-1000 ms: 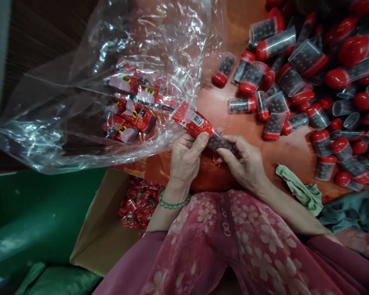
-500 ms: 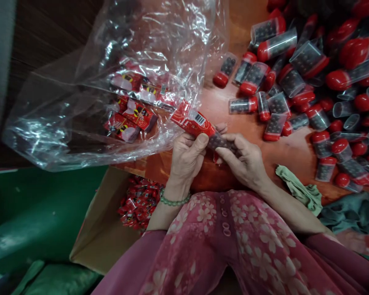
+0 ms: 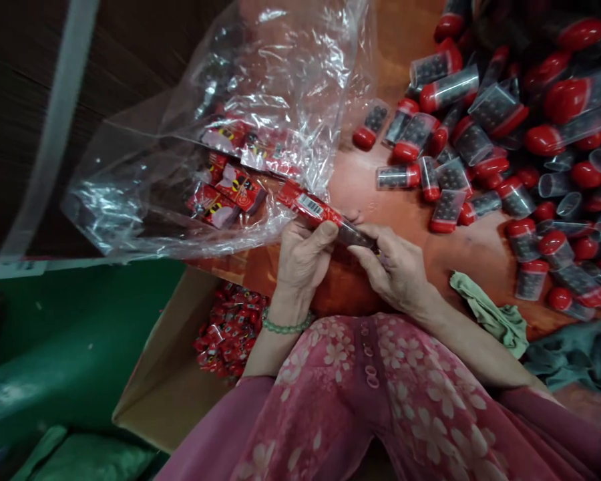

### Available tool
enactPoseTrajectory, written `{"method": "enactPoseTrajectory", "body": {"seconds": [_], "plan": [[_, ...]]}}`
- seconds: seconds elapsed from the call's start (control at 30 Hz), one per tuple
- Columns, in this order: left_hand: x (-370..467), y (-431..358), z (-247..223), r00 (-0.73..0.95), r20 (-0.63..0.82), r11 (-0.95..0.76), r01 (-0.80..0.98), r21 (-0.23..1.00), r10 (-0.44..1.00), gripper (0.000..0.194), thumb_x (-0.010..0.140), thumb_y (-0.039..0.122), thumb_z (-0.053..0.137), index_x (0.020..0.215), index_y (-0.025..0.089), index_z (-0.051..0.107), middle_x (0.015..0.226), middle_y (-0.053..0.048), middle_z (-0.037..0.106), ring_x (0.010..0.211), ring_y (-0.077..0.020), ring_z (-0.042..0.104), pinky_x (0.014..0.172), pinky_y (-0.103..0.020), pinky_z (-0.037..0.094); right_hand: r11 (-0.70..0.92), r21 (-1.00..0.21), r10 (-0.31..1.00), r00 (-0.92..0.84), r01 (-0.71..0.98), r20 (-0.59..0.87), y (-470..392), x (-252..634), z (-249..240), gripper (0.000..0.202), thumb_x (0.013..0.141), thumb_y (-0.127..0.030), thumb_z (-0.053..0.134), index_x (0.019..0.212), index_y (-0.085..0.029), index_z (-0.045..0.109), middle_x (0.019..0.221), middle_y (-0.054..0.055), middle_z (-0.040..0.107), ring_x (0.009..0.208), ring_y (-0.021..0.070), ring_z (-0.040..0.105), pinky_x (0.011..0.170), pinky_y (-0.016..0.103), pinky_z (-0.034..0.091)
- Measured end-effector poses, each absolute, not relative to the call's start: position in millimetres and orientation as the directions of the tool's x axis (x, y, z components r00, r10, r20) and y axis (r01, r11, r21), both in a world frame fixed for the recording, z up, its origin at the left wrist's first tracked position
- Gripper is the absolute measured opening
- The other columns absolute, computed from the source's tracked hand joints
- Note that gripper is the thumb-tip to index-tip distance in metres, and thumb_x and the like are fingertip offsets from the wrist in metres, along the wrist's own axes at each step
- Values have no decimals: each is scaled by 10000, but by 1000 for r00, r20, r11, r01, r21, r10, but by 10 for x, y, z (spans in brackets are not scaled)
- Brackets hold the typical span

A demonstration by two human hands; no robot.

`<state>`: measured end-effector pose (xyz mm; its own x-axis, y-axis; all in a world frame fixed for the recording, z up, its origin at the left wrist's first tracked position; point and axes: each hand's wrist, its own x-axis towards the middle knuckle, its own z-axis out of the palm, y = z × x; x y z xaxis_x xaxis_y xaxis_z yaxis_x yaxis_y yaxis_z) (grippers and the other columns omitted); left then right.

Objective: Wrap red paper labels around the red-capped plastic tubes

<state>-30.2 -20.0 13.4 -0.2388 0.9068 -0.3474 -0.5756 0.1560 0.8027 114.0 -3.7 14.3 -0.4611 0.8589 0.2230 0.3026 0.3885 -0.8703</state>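
Note:
A red packet point(image 3: 310, 206) with a barcode slants between my hands, and a clear tube of dark balls point(image 3: 356, 236) shows at its right end. My left hand point(image 3: 303, 257) pinches the packet between thumb and fingers. The fingers of my right hand point(image 3: 395, 267) are closed on the tube end. Just left of the packet lies a clear plastic bag point(image 3: 290, 60), with several red packets point(image 3: 240, 186) lying at it. Whether the tube sits inside the packet or against it is hard to tell.
Many clear tubes with red caps point(image 3: 448, 90) are heaped on the orange table point(image 3: 353, 174) at the right. A green cloth point(image 3: 493, 312) lies at the right front edge. Below the table at left, a cardboard box point(image 3: 155, 374) holds many red packets point(image 3: 230, 331).
The red packet and tube have turned, so they look narrower, and a red piece below them is no longer visible. The plastic bag's left side has shifted right in view.

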Motion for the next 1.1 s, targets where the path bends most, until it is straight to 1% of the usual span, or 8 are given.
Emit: {"method": "enactPoseTrajectory", "body": {"seconds": [0.17, 0.27, 0.47, 0.57, 0.67, 0.73, 0.97, 1.1], "plan": [[-287, -278, 170, -134, -348, 214, -571, 792, 928, 416, 605, 508, 894, 790, 167, 742, 937, -110, 792, 960, -287, 746, 774, -393, 632, -50, -994, 857, -507, 94, -91, -49, 1131, 208, 205, 968, -385, 564, 1050, -202, 604, 678, -49, 621, 552, 93, 616, 586, 221, 518], [-290, -323, 176, -96, -349, 245, -544, 803, 932, 419, 626, 504, 879, 842, 169, 751, 978, -118, 789, 929, -276, 747, 762, -383, 628, -159, -987, 833, -538, -3, -132, -29, 1118, 198, 233, 952, -413, 584, 1035, -196, 601, 684, -52, 617, 539, 85, 611, 555, 210, 507], [-300, -343, 155, -176, -331, 158, -617, 771, 927, 428, 650, 509, 872, 910, 198, 737, 1072, -103, 771, 1101, -272, 704, 910, -375, 583, -119, -993, 844, -527, -11, -95, -27, 1102, 137, 270, 918, -386, 644, 1107, -215, 558, 854, -28, 673, 587, 74, 624, 603, 218, 539], [-250, -354, 128, -225, -365, 145, -640, 754, 903, 421, 625, 522, 885, 855, 207, 726, 911, -57, 775, 880, -212, 729, 758, -319, 599, -178, -981, 836, -537, -72, -112, -24, 1094, 112, 322, 901, -419, 669, 1093, -233, 490, 871, -33, 665, 587, 68, 614, 582, 206, 545], [-180, -396, 110, -184, -393, 178, -671, 720, 901, 383, 644, 495, 883, 761, 172, 713, 704, -6, 713, 572, -107, 622, 538, -232, 520, -149, -986, 850, -520, -77, -88, -19, 1111, 90, 337, 892, -419, 689, 1071, -246, 462, 804, -57, 635, 576, 72, 618, 565, 200, 536], [-151, -430, 113, -146, -402, 195, -696, 691, 904, 351, 662, 454, 882, 711, 155, 705, 624, 12, 672, 495, -75, 558, 480, -206, 467, -118, -991, 849, -523, -64, -67, -15, 1142, 69, 335, 900, -411, 687, 1091, -252, 462, 752, -71, 619, 565, 78, 620, 557, 197, 524], [-187, -518, 127, -103, -458, 277, -673, 686, 883, 300, 640, 406, 899, 715, 154, 754, 678, -23, 724, 618, -119, 648, 671, -261, 554, 106, -989, 844, -535, 103, 35, -13, 1245, -59, 363, 885, -478, 696, 1141, -233, 615, 950, 32, 717, 706, 142, 685, 639, 273, 571], [-245, -589, 104, -132, -465, 275, -654, 704, 875, 307, 614, 406, 912, 691, 152, 760, 666, -33, 726, 603, -112, 641, 660, -244, 547, 282, -956, 828, -522, 77, 202, -43, 1161, -114, 296, 896, -470, 686, 1068, -230, 660, 883, 27, 740, 744, 156, 709, 684, 269, 575]]}}
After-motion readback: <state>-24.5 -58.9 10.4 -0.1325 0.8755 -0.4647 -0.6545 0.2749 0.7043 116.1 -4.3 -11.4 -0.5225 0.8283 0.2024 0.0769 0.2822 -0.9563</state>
